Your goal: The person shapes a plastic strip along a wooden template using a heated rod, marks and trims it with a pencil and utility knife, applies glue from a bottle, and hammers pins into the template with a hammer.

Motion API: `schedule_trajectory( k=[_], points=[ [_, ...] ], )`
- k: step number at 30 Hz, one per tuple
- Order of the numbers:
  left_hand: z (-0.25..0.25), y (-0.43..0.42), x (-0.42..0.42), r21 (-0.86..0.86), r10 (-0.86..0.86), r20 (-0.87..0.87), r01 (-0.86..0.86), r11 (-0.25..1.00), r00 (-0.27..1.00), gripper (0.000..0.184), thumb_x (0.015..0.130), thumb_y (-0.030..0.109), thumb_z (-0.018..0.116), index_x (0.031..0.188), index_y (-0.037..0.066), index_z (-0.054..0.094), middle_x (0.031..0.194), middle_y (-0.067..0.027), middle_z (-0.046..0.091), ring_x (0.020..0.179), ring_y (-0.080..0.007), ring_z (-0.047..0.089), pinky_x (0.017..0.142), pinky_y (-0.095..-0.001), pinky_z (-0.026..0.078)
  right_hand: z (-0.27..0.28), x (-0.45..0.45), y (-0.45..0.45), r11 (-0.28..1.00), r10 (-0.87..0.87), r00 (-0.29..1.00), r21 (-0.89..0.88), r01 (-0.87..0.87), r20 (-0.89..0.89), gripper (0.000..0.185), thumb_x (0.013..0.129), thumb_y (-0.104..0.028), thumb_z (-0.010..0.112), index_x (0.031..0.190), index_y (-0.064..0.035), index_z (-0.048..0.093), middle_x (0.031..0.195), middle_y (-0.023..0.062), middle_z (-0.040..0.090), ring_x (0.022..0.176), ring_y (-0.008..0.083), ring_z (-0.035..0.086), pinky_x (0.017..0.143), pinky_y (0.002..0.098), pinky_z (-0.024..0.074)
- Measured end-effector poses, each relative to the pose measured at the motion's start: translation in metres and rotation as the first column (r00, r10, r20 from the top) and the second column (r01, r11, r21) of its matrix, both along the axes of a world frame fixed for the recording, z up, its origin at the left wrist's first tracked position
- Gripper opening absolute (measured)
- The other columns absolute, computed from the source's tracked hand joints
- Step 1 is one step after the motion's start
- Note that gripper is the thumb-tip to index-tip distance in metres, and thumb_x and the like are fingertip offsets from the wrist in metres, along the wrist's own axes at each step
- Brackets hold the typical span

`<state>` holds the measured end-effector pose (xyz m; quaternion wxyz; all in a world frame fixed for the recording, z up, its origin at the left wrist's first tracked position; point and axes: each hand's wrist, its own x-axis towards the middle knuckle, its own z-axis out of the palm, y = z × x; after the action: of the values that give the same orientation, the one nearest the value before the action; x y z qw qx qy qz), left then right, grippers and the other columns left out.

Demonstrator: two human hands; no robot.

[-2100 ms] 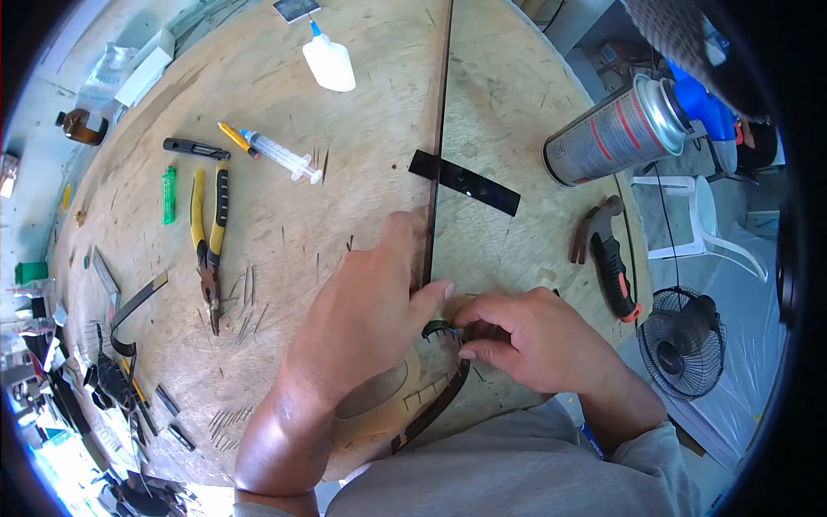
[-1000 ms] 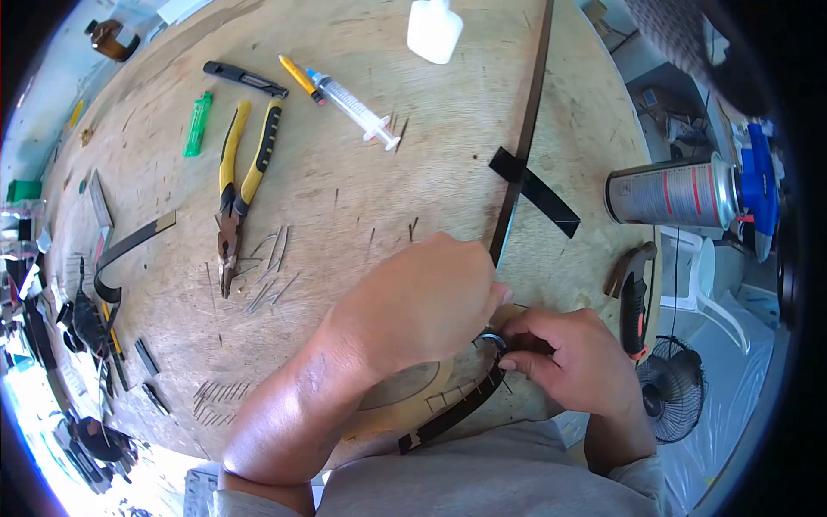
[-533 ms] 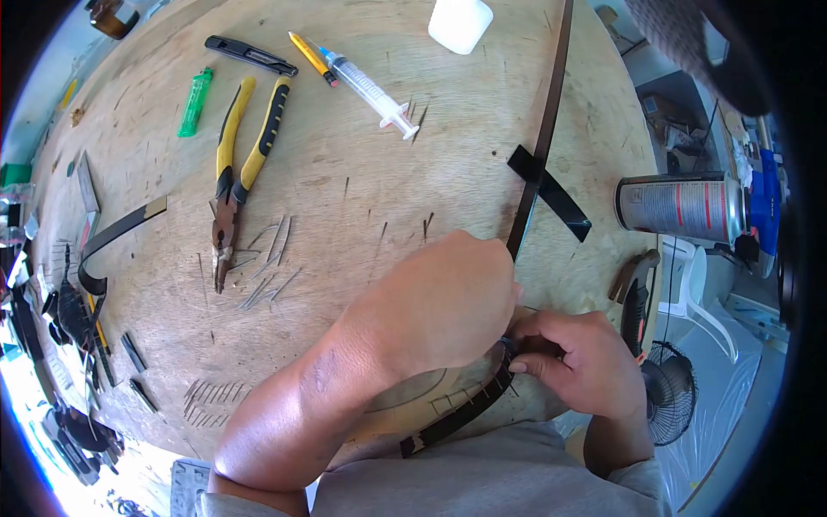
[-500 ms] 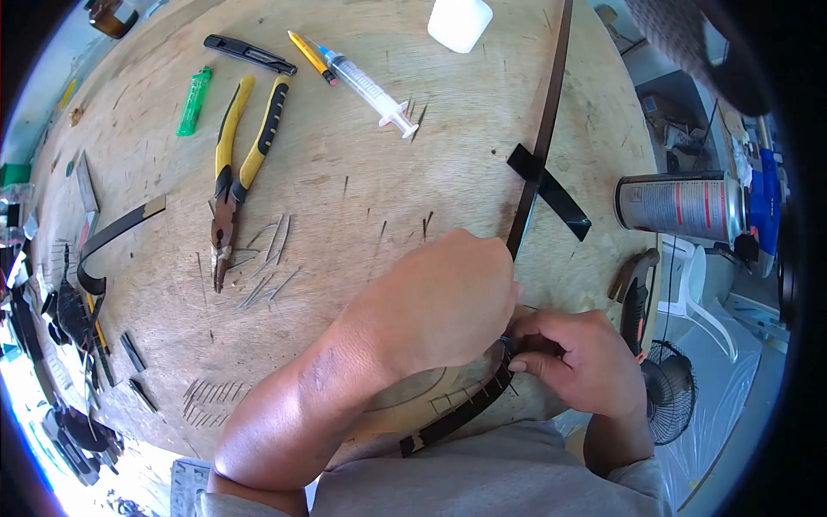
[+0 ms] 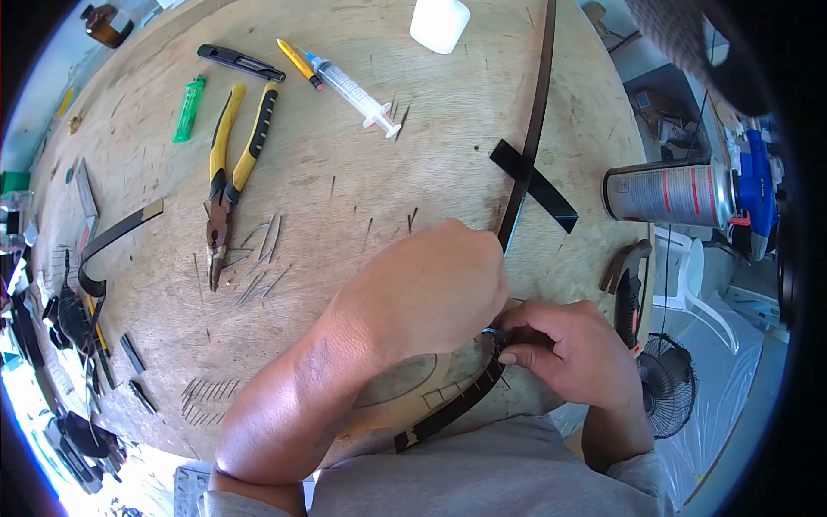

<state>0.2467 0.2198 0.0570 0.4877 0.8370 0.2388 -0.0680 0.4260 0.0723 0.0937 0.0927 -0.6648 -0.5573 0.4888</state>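
A long dark strip point(image 5: 536, 112) runs down the wooden table and passes under my left hand point(image 5: 431, 284), whose fingers are curled and mostly hidden behind its back. My right hand point(image 5: 568, 349) pinches the dark curved strip point(image 5: 457, 409) between thumb and fingers, close to the left hand. That curved strip lies along a row of small nails on a light curved wooden piece point(image 5: 379, 418). Near the hands the strip bends into a small loop. A short black piece point(image 5: 549, 198) lies crosswise at the long strip.
Pliers point(image 5: 222, 189), a cutter point(image 5: 241, 62), a green lighter point(image 5: 189, 109), a pencil point(image 5: 299, 65) and a syringe point(image 5: 353, 93) lie left of centre. Loose nails point(image 5: 261, 263) are scattered below them. A white bottle point(image 5: 439, 24), a spray can point(image 5: 668, 192) and a hammer point(image 5: 627, 289) are farther off.
Over two seconds the view has shifted and my left hand has rolled over, back upward, hiding its fingertips. My right hand keeps its pinch at the strip. In the last half second little moved.
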Motion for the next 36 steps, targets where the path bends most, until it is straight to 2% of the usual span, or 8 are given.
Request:
schedule_trajectory(
  k=[10, 25, 36],
  points=[
    [0.001, -0.004, 0.0, 0.041, 0.035, 0.002, -0.035, 0.999, 0.999, 0.039, 0.101, 0.027, 0.063, 0.081, -0.005, 0.073, 0.08, -0.0311, 0.069, 0.086, -0.0509, 0.071, 0.082, -0.0562, 0.058, 0.001, 0.0, -0.001, 0.999, 0.013, 1.0, 0.041, -0.013, 0.0, 0.028, 0.092, -0.021, 0.082, 0.113, -0.0053, 0.071, 0.092, 0.0184, 0.076, 0.088, 0.0388, 0.077, 0.075, 0.0457, 0.0582],
    [-0.007, -0.01, -0.004, 0.136, 0.02, 0.168, -0.043, 0.99, 0.986, 0.04, 0.1, 0.024, 0.062, 0.073, -0.005, 0.069, 0.07, -0.0302, 0.065, 0.075, -0.0522, 0.068, 0.074, -0.057, 0.057, -0.001, -0.001, -0.001, 1.0, -0.01, 1.0, 0.01, 0.01, 0.002, 0.027, 0.091, -0.021, 0.082, 0.111, -0.0056, 0.072, 0.093, 0.019, 0.076, 0.088, 0.0401, 0.076, 0.075, 0.0455, 0.0584],
    [-0.009, -0.012, -0.002, 0.153, 0.016, 0.099, -0.031, 0.988, 0.995, 0.04, 0.1, 0.026, 0.062, 0.074, -0.003, 0.069, 0.071, -0.0286, 0.065, 0.075, -0.0512, 0.067, 0.076, -0.0581, 0.055, 0.002, 0.002, -0.002, 0.997, 0.055, 0.998, 0.062, -0.056, 0.007, 0.03, 0.095, -0.028, 0.079, 0.114, -0.0069, 0.071, 0.096, 0.0199, 0.075, 0.09, 0.0437, 0.073, 0.077, 0.0521, 0.0566]
  ],
)
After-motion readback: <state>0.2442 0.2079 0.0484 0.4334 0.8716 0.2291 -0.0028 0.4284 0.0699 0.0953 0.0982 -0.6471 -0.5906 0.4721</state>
